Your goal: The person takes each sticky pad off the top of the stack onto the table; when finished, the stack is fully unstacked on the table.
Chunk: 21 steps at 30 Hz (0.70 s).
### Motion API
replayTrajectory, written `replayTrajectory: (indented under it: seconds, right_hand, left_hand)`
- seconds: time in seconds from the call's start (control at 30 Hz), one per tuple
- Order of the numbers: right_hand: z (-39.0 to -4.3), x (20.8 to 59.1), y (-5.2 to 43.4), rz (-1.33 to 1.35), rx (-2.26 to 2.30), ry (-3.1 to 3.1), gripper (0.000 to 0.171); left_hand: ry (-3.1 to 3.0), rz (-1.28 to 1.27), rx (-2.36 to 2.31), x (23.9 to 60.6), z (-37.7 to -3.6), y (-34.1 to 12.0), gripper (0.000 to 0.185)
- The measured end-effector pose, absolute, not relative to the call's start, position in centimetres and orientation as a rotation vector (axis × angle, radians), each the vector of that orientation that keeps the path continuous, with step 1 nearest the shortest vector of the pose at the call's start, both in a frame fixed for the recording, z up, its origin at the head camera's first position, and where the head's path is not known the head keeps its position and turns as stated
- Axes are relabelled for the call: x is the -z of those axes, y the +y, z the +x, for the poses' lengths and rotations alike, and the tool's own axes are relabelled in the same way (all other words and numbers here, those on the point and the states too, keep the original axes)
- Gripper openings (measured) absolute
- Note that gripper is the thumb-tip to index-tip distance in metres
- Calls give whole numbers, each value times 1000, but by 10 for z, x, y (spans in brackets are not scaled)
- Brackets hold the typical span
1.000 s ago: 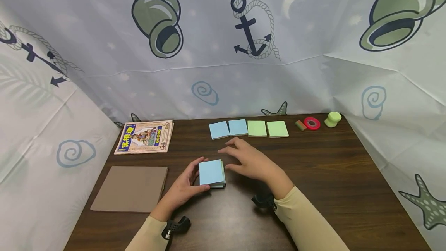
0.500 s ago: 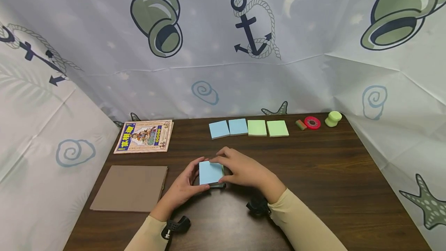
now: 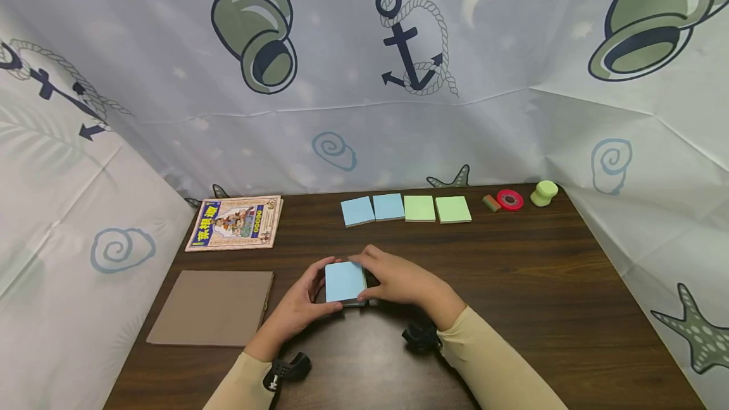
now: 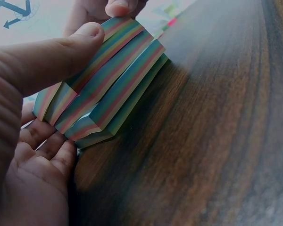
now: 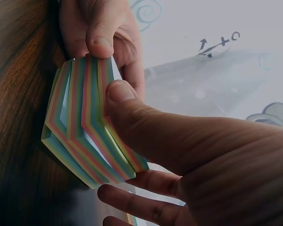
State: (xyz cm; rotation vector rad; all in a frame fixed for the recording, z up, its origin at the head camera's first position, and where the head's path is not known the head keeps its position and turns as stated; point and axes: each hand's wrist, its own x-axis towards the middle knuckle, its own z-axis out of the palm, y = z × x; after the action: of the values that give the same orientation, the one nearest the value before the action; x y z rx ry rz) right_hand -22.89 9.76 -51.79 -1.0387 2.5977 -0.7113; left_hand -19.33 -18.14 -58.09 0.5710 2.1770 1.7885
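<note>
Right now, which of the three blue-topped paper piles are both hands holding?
The front stack, gripped between the left hand and right hand. The other two, the leftmost blue pad and its blue neighbour, sit in the back row untouched.

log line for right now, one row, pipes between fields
left hand: grips paper stack | right hand: pinches paper stack | stack top: blue | row beyond: two blue pads, two green pads

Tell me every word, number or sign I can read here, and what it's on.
"菜根谭", probably: large yellow characters lying sideways on the booklet; too blurred to be sure.
Smaller characters on that cover: too small to read.
Held stack of note pads: no writing visible.
Red round item: any lettering too small to read.
</note>
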Motion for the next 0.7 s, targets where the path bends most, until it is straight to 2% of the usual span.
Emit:
replayTrajectory:
  seconds: [0.17,0.4,0.7]
  right_hand:
    - [-231,519,96,-1038,703,2587,86]
    - [-233,522,98,-1029,782,2576,77]
    - [-235,520,104,-1046,822,2602,75]
  left_hand:
    - [2190,564,-1780,581,-193,-183,100]
    - [2187,588,-1779,582,-193,-183,102]
    - [2246,523,-1732,583,-194,-183,105]
